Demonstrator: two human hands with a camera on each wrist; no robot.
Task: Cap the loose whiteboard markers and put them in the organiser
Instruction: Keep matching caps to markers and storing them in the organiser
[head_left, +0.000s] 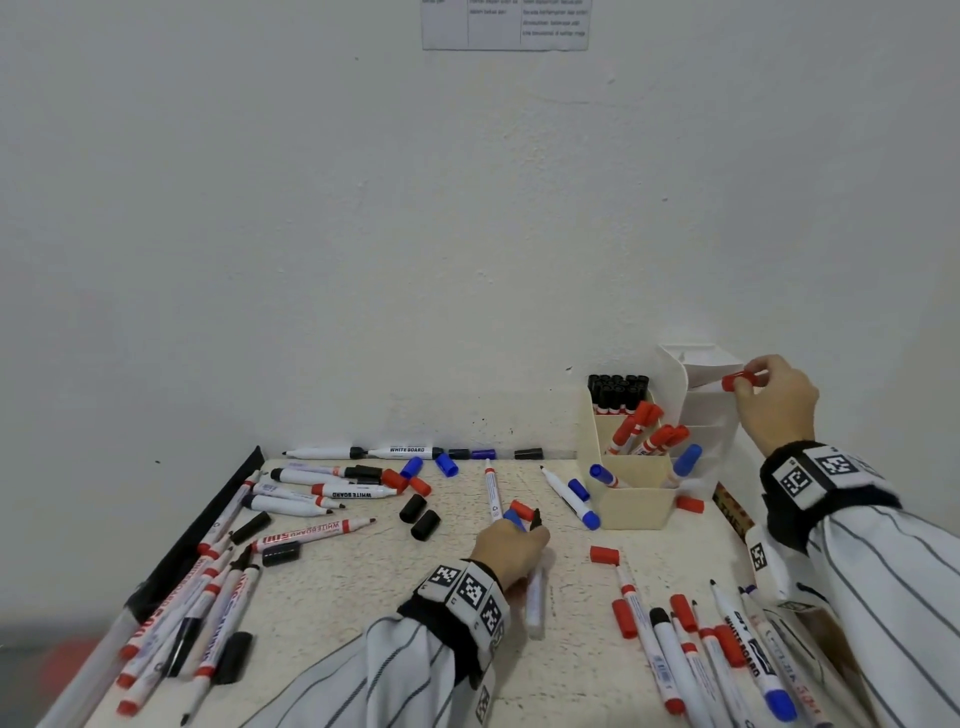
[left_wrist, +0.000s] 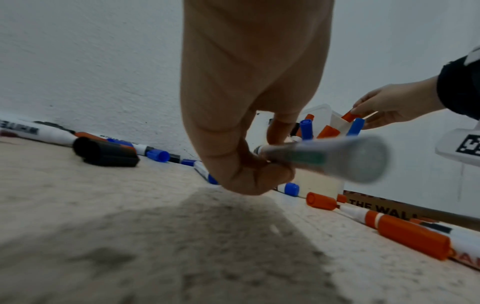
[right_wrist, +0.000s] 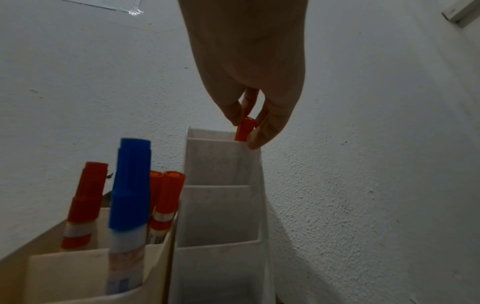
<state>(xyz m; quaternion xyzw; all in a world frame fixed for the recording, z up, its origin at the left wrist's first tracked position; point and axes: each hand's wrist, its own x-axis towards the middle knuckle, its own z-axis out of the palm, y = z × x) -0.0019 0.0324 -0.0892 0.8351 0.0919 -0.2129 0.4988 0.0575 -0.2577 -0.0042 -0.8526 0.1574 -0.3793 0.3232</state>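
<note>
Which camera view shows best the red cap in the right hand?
The right wrist view: the red cap sits close between the fingertips, above the white organiser. The head view shows it small; the left wrist view, small and far.

Your head camera looks forward and down from above the near edge of the table (head_left: 363, 582), taking in its whole top and the far wall (head_left: 311, 208). Your left wrist camera sits low, just above the tabletop, facing far and right along the left hand (left_wrist: 246, 102). Your right wrist camera hangs close above the white organiser (right_wrist: 221, 205) at the far right, which all three views share.
</note>
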